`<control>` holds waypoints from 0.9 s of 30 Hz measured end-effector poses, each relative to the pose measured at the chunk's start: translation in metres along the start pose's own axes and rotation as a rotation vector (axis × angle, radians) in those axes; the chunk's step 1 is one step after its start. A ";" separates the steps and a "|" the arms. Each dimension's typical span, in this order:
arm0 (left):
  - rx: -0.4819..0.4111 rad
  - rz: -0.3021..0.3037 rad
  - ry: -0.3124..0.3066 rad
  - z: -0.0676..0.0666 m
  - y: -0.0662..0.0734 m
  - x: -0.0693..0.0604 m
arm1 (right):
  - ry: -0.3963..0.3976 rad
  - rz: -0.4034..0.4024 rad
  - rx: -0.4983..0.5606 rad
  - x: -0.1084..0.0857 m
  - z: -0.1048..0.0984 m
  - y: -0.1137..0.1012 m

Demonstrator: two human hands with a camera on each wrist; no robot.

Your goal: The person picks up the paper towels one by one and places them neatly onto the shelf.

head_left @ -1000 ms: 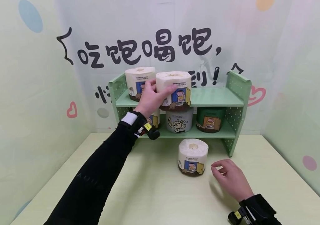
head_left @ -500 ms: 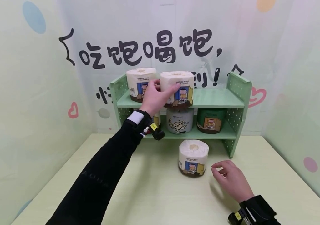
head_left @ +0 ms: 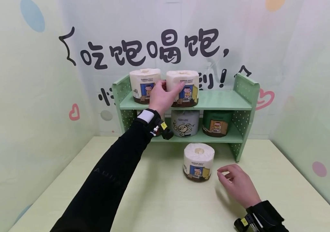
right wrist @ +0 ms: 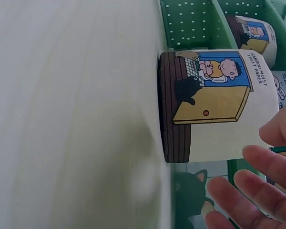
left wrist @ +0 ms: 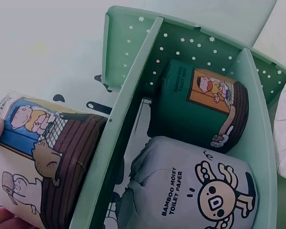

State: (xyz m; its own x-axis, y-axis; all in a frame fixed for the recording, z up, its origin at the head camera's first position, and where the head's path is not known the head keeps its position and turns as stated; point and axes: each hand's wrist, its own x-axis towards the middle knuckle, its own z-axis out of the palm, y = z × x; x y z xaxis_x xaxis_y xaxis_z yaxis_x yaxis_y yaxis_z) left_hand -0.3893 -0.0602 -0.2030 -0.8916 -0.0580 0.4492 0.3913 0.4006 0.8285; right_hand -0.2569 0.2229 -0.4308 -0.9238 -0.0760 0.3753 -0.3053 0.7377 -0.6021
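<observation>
My left hand grips a white toilet paper roll with a cartoon print, thumb across its front. The roll is upright at the middle of the upper shelf, its base at the board's front edge; whether it bears its weight there I cannot tell. Just left of it stands a matching toilet paper roll, partly covered by my fingers. My right hand hovers low over the table, fingers loosely bent and holding nothing. Beside it, a third white roll stands on the table; the right wrist view shows a small gap between them.
On the lower shelf of the green rack stand a grey roll and a dark green roll. Another roll at the lower left is mostly behind my left wrist. The rack's perforated side panel rises at the right.
My left hand has carried its roll slightly right and back, from in front of the upper shelf to the board's edge. The right hand and the table roll stay put.
</observation>
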 end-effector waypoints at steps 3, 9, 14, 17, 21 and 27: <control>0.015 0.002 -0.005 0.001 0.000 0.003 | 0.000 0.003 -0.002 0.000 -0.001 0.000; 0.060 0.020 -0.037 0.003 -0.001 0.009 | 0.000 0.005 -0.009 0.000 -0.002 0.000; 0.088 0.002 -0.043 0.004 -0.005 0.017 | -0.004 0.016 0.003 0.001 -0.001 -0.001; 0.092 -0.016 -0.042 0.006 -0.008 0.023 | -0.012 0.025 0.010 0.001 -0.001 -0.002; 0.080 -0.016 -0.046 0.006 -0.009 0.024 | -0.011 0.025 0.008 0.002 0.001 -0.001; 0.084 -0.016 -0.047 0.009 -0.010 0.026 | -0.011 0.027 0.007 0.002 0.001 0.001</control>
State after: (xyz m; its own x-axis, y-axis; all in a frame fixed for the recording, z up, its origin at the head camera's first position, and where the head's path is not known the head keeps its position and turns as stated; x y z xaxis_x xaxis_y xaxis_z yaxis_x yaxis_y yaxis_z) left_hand -0.4187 -0.0574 -0.2027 -0.9079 -0.0229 0.4185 0.3585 0.4750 0.8037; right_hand -0.2591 0.2227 -0.4318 -0.9340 -0.0634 0.3516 -0.2820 0.7349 -0.6168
